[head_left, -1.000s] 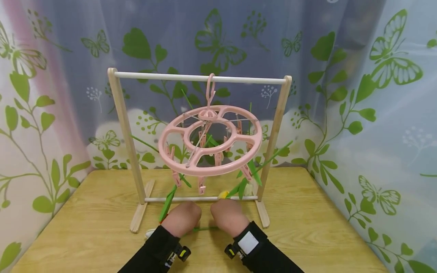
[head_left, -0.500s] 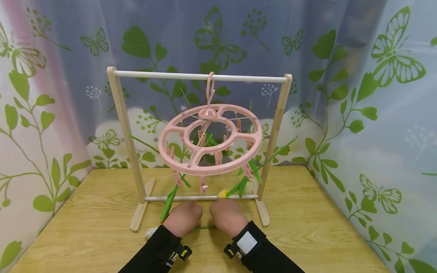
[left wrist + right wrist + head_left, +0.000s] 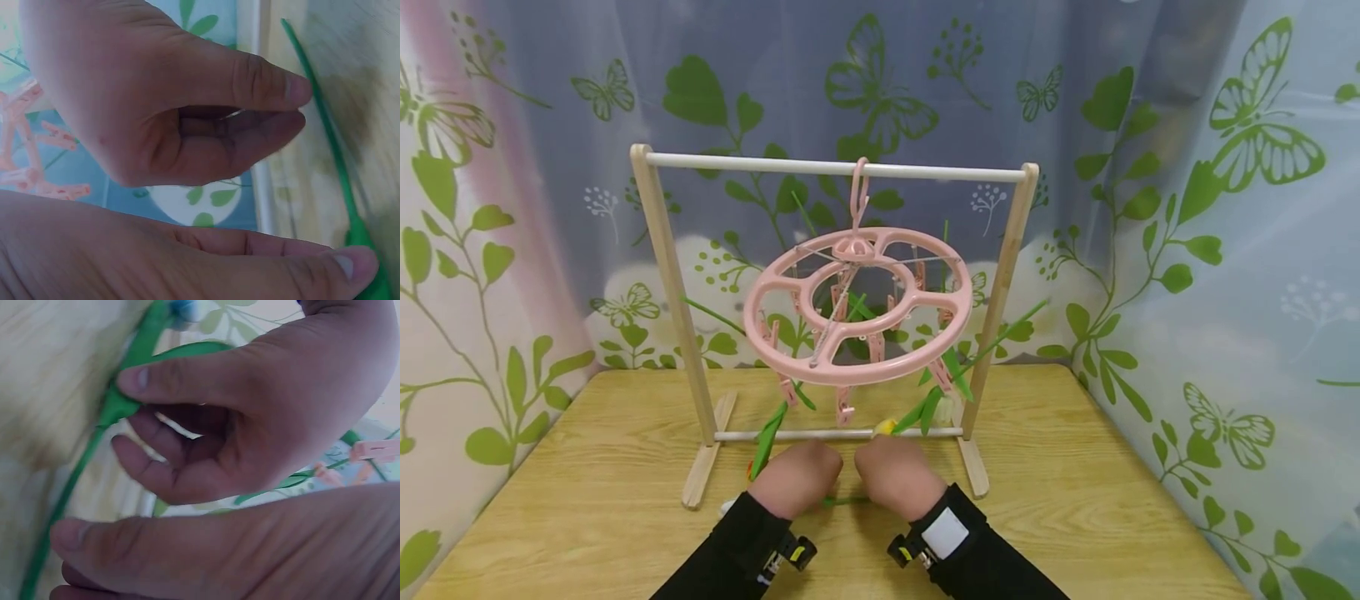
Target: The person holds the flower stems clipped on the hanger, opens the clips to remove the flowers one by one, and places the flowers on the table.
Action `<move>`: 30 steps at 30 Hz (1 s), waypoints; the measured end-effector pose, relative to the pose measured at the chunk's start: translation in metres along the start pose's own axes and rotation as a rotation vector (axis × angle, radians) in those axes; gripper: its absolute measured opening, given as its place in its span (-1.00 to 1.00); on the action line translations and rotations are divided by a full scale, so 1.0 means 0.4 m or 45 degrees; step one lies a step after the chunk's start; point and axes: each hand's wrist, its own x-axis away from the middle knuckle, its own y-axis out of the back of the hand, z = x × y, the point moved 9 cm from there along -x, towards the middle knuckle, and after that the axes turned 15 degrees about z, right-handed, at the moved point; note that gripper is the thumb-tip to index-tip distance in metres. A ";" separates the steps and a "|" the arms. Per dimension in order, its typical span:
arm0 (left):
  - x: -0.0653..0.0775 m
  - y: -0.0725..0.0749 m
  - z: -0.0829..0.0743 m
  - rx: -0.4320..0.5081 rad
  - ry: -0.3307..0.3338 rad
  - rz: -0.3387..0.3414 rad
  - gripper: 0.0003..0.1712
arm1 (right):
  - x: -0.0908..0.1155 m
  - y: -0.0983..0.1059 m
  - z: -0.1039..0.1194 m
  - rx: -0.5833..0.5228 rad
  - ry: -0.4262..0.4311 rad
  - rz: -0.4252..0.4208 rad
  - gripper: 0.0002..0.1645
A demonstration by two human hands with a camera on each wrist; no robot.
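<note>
In the head view my left hand [image 3: 799, 479] and right hand [image 3: 897, 475] are close together, low over the table. They hold an artificial flower by its green stem [image 3: 847, 501]. In the left wrist view my left hand [image 3: 156, 262] pinches the base of its green leaf [image 3: 374, 289]. My right hand [image 3: 162, 94] has thumb and fingertips at the thinner stem. The right wrist view shows the same grip, with the left thumb on the leaf base [image 3: 119, 406]. A white flower head [image 3: 727, 506] lies by my left sleeve; whether it belongs to this stem is unclear.
A wooden rack [image 3: 664, 283] with a white bar stands ahead. From it hangs a pink round clip hanger [image 3: 880, 371] with several clips. Flowers hang from it, one orange-red [image 3: 750, 471], one yellow [image 3: 883, 427]. Patterned curtains [image 3: 880, 83] surround the table [image 3: 1060, 517].
Both hands stay nearly where they were, still on the flower. The view has shifted slightly.
</note>
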 end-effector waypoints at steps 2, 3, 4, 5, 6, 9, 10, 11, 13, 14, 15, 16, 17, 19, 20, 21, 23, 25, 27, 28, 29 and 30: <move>0.005 0.008 -0.004 0.044 0.003 0.007 -0.34 | 0.003 0.007 -0.001 -0.050 0.008 0.050 -0.66; 0.009 0.014 -0.008 0.043 -0.015 -0.008 -0.35 | 0.005 0.010 -0.002 -0.076 0.011 0.076 -0.66; 0.016 0.021 -0.014 0.031 -0.036 -0.028 -0.35 | 0.008 0.014 -0.002 -0.104 0.011 0.102 -0.66; 0.024 0.028 -0.022 0.011 -0.062 -0.052 -0.36 | 0.012 0.021 -0.001 -0.111 0.012 0.113 -0.66; 0.032 0.035 -0.032 -0.032 -0.096 -0.087 -0.38 | 0.018 0.029 0.000 -0.126 0.012 0.126 -0.66; 0.057 0.055 -0.062 -0.168 -0.165 -0.209 -0.43 | 0.040 0.056 0.001 -0.180 0.023 0.139 -0.64; 0.066 0.060 -0.073 -0.235 -0.179 -0.249 -0.45 | 0.050 0.067 0.001 -0.201 0.032 0.137 -0.61; 0.073 0.065 -0.084 -0.303 -0.188 -0.290 -0.48 | 0.062 0.080 0.000 -0.229 0.038 0.134 -0.58; 0.086 0.076 -0.105 -0.418 -0.184 -0.365 -0.52 | 0.087 0.106 -0.009 -0.303 0.055 0.129 -0.51; 0.092 0.081 -0.117 -0.496 -0.184 -0.404 -0.55 | 0.101 0.121 -0.014 -0.337 0.066 0.124 -0.46; 0.097 0.086 -0.129 -0.556 -0.185 -0.438 -0.60 | 0.116 0.136 -0.021 -0.376 0.074 0.119 -0.42; 0.101 0.091 -0.140 -0.614 -0.178 -0.464 -0.65 | 0.132 0.152 -0.029 -0.412 0.073 0.119 -0.43; 0.102 0.096 -0.148 -0.618 -0.179 -0.465 -0.70 | 0.147 0.167 -0.040 -0.443 0.066 0.108 -0.45; 0.095 0.104 -0.160 -0.550 -0.189 -0.403 -0.77 | 0.177 0.193 -0.060 -0.478 0.051 0.089 -0.52; 0.087 0.107 -0.163 -0.457 -0.200 -0.337 -0.78 | 0.193 0.205 -0.069 -0.494 0.040 0.075 -0.57; 0.080 0.111 -0.165 -0.359 -0.206 -0.280 -0.79 | 0.207 0.215 -0.078 -0.505 0.027 0.060 -0.63; 0.069 0.117 -0.167 -0.150 -0.223 -0.180 -0.82 | 0.229 0.232 -0.089 -0.515 0.024 0.032 -0.72; 0.063 0.127 -0.174 -0.043 -0.245 -0.145 -0.82 | 0.243 0.242 -0.094 -0.521 0.037 0.026 -0.72; 0.064 0.140 -0.185 0.027 -0.282 -0.166 -0.83 | 0.251 0.249 -0.097 -0.523 0.053 0.022 -0.73; 0.065 0.147 -0.189 0.060 -0.295 -0.184 -0.86 | 0.254 0.250 -0.099 -0.517 0.053 0.024 -0.73; 0.066 0.154 -0.194 0.070 -0.302 -0.219 -0.89 | 0.258 0.252 -0.101 -0.509 0.048 0.027 -0.72; 0.069 0.160 -0.197 0.086 -0.304 -0.256 -0.94 | 0.261 0.252 -0.104 -0.503 0.036 0.034 -0.72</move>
